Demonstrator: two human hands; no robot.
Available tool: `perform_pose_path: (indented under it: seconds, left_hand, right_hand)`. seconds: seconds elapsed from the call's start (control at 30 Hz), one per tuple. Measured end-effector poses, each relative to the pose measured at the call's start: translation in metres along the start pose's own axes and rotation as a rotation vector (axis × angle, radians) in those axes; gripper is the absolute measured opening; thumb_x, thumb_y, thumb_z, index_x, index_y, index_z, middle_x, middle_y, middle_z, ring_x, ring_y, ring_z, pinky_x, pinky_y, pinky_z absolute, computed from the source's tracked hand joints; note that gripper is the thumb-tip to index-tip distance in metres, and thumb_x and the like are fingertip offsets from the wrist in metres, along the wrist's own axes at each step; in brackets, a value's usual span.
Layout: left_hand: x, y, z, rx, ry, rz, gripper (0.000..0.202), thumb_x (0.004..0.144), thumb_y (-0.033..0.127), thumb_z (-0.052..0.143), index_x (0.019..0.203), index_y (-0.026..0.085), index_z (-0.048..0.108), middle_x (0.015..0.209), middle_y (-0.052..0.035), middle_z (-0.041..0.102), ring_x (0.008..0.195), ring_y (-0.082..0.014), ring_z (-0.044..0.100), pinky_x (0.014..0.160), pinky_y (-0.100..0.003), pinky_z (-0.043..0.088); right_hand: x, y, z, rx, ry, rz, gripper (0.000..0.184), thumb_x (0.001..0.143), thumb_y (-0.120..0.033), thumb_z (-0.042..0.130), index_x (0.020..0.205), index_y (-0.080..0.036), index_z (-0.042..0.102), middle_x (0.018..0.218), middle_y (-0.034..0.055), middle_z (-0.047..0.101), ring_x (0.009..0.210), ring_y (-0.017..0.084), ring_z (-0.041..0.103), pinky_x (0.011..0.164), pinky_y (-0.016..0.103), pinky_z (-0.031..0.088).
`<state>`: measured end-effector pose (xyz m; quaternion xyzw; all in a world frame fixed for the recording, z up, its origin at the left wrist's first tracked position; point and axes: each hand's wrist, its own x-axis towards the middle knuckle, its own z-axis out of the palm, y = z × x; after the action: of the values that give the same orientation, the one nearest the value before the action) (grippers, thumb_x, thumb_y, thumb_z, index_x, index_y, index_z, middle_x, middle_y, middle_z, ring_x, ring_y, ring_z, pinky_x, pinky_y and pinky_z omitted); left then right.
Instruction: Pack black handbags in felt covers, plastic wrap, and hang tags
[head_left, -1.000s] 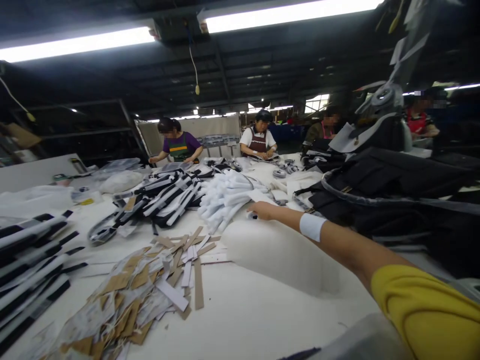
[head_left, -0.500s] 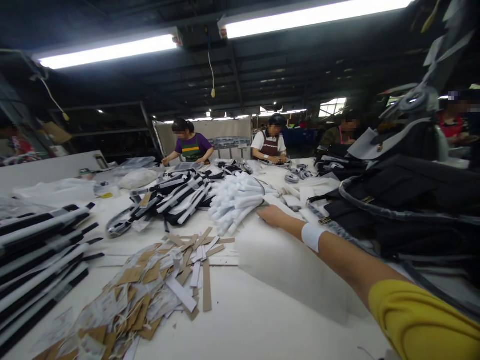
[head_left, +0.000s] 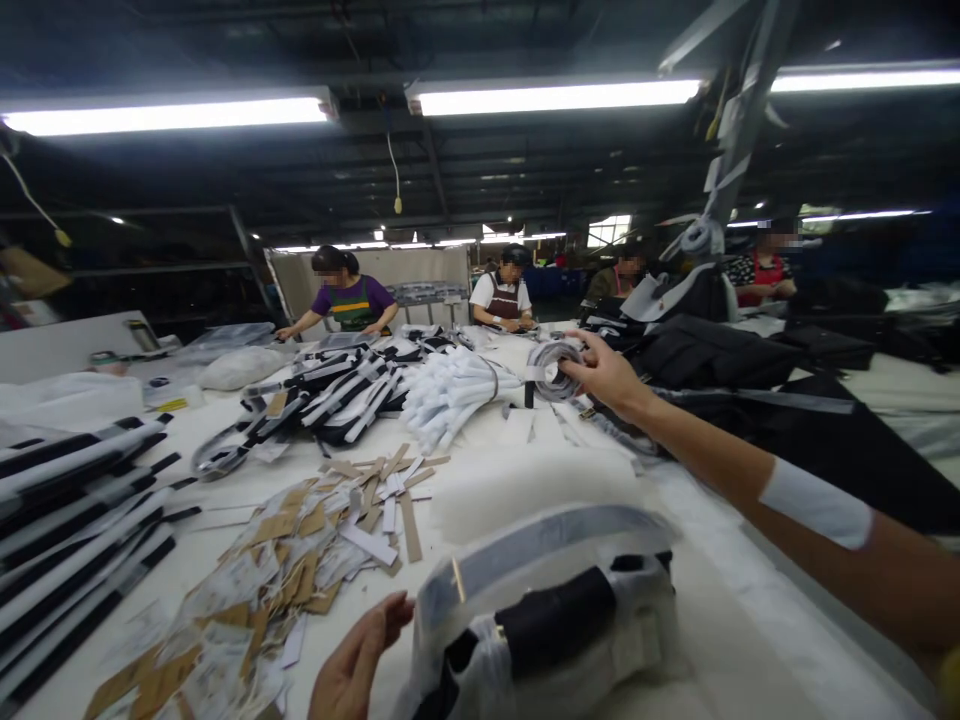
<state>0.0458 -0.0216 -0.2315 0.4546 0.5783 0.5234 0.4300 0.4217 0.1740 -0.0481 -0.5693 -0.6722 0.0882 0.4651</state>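
Note:
My right hand [head_left: 611, 378] reaches over the middle of the table, its fingers closed on a coiled grey strap [head_left: 541, 372] with a dark band around it. Low in the view, my left hand [head_left: 366, 650] has its fingers extended and holds nothing that I can see. Just right of it stands a black bag [head_left: 559, 615] in whitish translucent wrapping, with a grey plastic-covered strap arching over its top. Whether the left fingertips touch the wrapping I cannot tell. A tied bundle of white rolls [head_left: 450, 393] lies left of the coil.
Brown and white tags and card strips [head_left: 300, 560] are heaped left of centre. Black-and-white straps [head_left: 82, 510] are stacked at far left, more [head_left: 345, 395] behind the tags. Black fabric pieces [head_left: 720, 350] pile up at right. Several co-workers [head_left: 349, 300] are across the table.
My right hand has gone from beside the white bundle to holding the coiled strap. My left hand and the wrapped bag have come into view. The view has turned to the right.

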Motion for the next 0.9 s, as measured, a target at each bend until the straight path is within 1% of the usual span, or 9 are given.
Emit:
perform_pose_path:
  seconds: [0.07, 0.13, 0.23, 0.3, 0.37, 0.47, 0.63, 0.77, 0.9]
  left_hand:
    - [0.004, 0.016, -0.012, -0.090, -0.074, 0.007, 0.055, 0.081, 0.065, 0.063, 0.109, 0.019, 0.073, 0.109, -0.0078, 0.075, 0.109, -0.0315, 0.067, 0.099, -0.044, 0.053]
    - [0.005, 0.038, -0.021, -0.113, -0.108, 0.072, 0.056, 0.085, 0.063, 0.059, 0.113, 0.017, 0.072, 0.116, -0.0097, 0.073, 0.112, -0.0296, 0.065, 0.101, -0.043, 0.052]
    - [0.002, 0.079, -0.022, -0.105, -0.245, 0.196, 0.052, 0.092, 0.058, 0.052, 0.118, 0.017, 0.069, 0.120, -0.0110, 0.070, 0.114, -0.0273, 0.064, 0.101, -0.041, 0.050]
    - [0.001, 0.107, -0.016, -0.043, -0.360, 0.256, 0.055, 0.093, 0.060, 0.049, 0.119, 0.016, 0.069, 0.123, -0.0118, 0.069, 0.113, -0.0275, 0.065, 0.100, -0.040, 0.050]
    - [0.002, 0.133, -0.006, 0.043, -0.486, 0.289, 0.061, 0.092, 0.065, 0.047, 0.122, 0.016, 0.068, 0.124, -0.0117, 0.068, 0.114, -0.0285, 0.063, 0.098, -0.040, 0.050]
    - [0.008, 0.168, 0.008, 0.218, -0.668, 0.269, 0.065, 0.089, 0.071, 0.045, 0.112, 0.017, 0.073, 0.109, -0.0097, 0.074, 0.108, -0.0278, 0.065, 0.095, -0.036, 0.048]
    - [0.014, 0.202, 0.023, 0.363, -0.937, 0.252, 0.050, 0.081, 0.063, 0.064, 0.089, 0.014, 0.075, 0.084, -0.0044, 0.072, 0.081, -0.0192, 0.062, 0.076, -0.026, 0.045]
    - [0.014, 0.205, 0.030, 0.318, -0.949, 0.165, 0.044, 0.077, 0.055, 0.072, 0.094, 0.015, 0.073, 0.084, -0.0025, 0.071, 0.078, -0.0163, 0.060, 0.073, -0.026, 0.044]
    - [0.018, 0.202, 0.036, 0.325, -0.874, 0.175, 0.041, 0.072, 0.052, 0.077, 0.091, 0.016, 0.073, 0.081, -0.0016, 0.070, 0.074, -0.0148, 0.059, 0.074, -0.028, 0.044]
  right_hand:
    - [-0.039, -0.021, -0.028, 0.320, -0.093, 0.130, 0.052, 0.080, -0.039, 0.065, 0.128, -0.022, 0.058, 0.096, 0.0035, 0.073, 0.069, 0.018, 0.067, 0.051, 0.024, 0.052]
    - [-0.081, -0.044, -0.053, 0.521, -0.147, 0.255, 0.041, 0.076, -0.041, 0.071, 0.111, -0.020, 0.070, 0.094, 0.0065, 0.073, 0.069, 0.020, 0.068, 0.049, 0.026, 0.053]
    - [-0.149, -0.073, -0.078, 0.659, -0.144, 0.392, 0.036, 0.070, -0.041, 0.078, 0.102, -0.024, 0.075, 0.091, 0.0083, 0.074, 0.071, 0.025, 0.070, 0.055, 0.033, 0.058]
    - [-0.195, -0.087, -0.080, 0.703, -0.198, 0.471, 0.034, 0.070, -0.043, 0.079, 0.099, -0.025, 0.076, 0.090, 0.0095, 0.075, 0.069, 0.026, 0.070, 0.060, 0.037, 0.059]
    - [-0.238, -0.097, -0.067, 0.724, -0.315, 0.557, 0.034, 0.075, -0.045, 0.076, 0.101, -0.024, 0.075, 0.089, 0.0094, 0.075, 0.072, 0.026, 0.070, 0.063, 0.037, 0.059]
    - [-0.281, -0.107, -0.030, 0.811, -0.406, 0.625, 0.039, 0.079, -0.048, 0.073, 0.111, -0.025, 0.071, 0.100, 0.0071, 0.073, 0.089, 0.027, 0.070, 0.067, 0.034, 0.058]
    - [-0.290, -0.113, 0.038, 1.082, -0.212, 0.657, 0.038, 0.077, -0.047, 0.076, 0.107, -0.025, 0.068, 0.107, 0.0045, 0.071, 0.093, 0.024, 0.069, 0.071, 0.032, 0.057]
    - [-0.277, -0.117, 0.072, 1.130, -0.035, 0.604, 0.034, 0.073, -0.046, 0.077, 0.100, -0.028, 0.066, 0.109, 0.0021, 0.070, 0.098, 0.025, 0.067, 0.072, 0.034, 0.058]
    - [-0.269, -0.123, 0.090, 1.151, 0.049, 0.557, 0.033, 0.074, -0.049, 0.074, 0.099, -0.029, 0.062, 0.109, 0.0013, 0.069, 0.097, 0.025, 0.066, 0.069, 0.034, 0.058]
